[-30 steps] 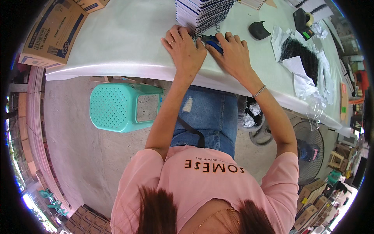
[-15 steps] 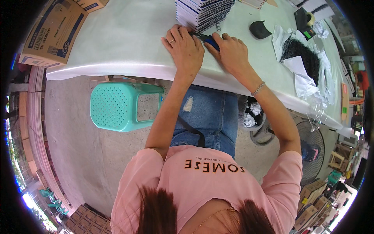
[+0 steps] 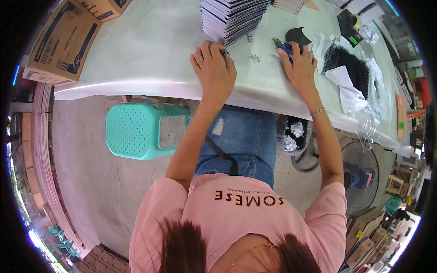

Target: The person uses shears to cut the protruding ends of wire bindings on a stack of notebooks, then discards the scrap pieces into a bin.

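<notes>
Gripping pliers near black piece: right hand. Left hand: is resting near notebooks, dark wire showing at its fingertips; hold unclear. Coil: is lying on table between both hands.

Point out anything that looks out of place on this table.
A short, loose coil lies between the left hand and the blue-handled pliers, apart from the stacked notebooks, like an offcut. Farther right, white paper lies crumpled around a black mass of coils, looking untidy.
</notes>
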The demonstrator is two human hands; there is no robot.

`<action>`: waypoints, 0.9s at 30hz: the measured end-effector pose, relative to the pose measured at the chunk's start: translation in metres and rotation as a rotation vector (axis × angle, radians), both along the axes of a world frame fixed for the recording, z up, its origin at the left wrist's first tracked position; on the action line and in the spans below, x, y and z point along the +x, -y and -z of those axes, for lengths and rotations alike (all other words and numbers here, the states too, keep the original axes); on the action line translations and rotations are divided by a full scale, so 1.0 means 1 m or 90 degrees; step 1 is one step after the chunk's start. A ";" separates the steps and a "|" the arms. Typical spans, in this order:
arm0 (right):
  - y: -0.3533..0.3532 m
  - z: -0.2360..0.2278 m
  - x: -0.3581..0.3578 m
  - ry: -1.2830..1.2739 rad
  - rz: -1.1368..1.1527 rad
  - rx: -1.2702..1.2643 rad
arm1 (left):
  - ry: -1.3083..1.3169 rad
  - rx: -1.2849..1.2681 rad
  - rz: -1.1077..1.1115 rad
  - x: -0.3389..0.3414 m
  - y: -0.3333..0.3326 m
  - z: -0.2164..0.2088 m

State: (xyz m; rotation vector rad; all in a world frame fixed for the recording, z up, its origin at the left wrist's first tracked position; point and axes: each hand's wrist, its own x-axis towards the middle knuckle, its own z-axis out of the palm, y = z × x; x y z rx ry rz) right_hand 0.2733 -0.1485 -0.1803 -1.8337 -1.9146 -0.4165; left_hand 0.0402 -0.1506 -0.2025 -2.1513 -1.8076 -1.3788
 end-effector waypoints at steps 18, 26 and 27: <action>-0.028 0.005 -0.058 -0.269 -0.371 -0.128 | 0.033 -0.249 0.135 -0.029 0.026 -0.042; -0.023 0.012 -0.065 -0.253 -0.389 -0.041 | 0.071 -0.278 0.226 -0.039 0.006 -0.024; -0.025 0.014 -0.065 -0.238 -0.380 -0.026 | 0.070 -0.278 0.230 -0.037 0.005 -0.025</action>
